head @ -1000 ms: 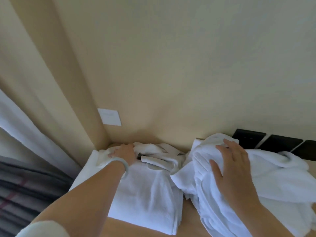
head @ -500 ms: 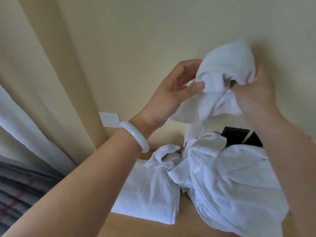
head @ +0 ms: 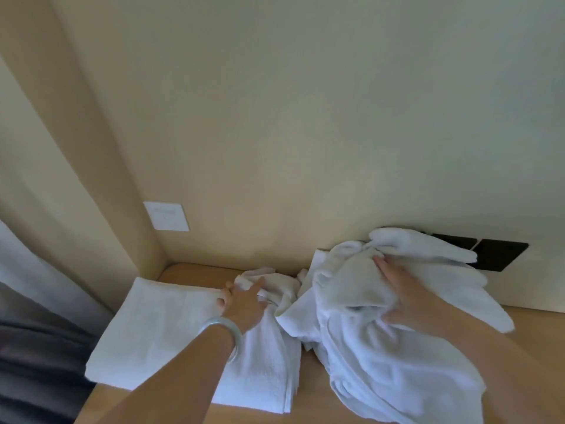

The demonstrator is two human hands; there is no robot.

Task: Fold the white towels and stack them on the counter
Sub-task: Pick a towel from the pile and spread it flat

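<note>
Task looked early on, by my read. Done: one folded towel [head: 171, 328] lay flat on the counter [head: 195, 270] at its left end, near the wall corner, w/ layered edges showing at the near right corner. Looked like 1 towel folded several times, tho could be 2 stacked, can't tell. Not done: a small crumpled towel [head: 275, 284] sat on the folded one's far right part. A big heap of unfolded towels [head: 397, 362] covered the counter's right side, touching the small one, its top bunched against the black wall panels [head: 495, 255].

L hand [head: 244, 306], w/ a pale bangle [head: 226, 330] on the wrist, rested at the crumpled towel's left edge. Its fingers were loosely spread & mostly straight, index laid on the cloth, no pinch that I could see. R hand [head: 406, 296] lay palm-down on top of the heap, fingers straight & close together, thumb out to the side, pressing not gripping.

Left to do, prob: pull each piece from the heap, fold it, stack it on the folded one. No. of towels in the heap: can't tell, the folds hid the count. Nothing was lifted off the counter. A white wall plate [head: 166, 216] sat above the counter corner, a curtain [head: 27, 286] at far left
</note>
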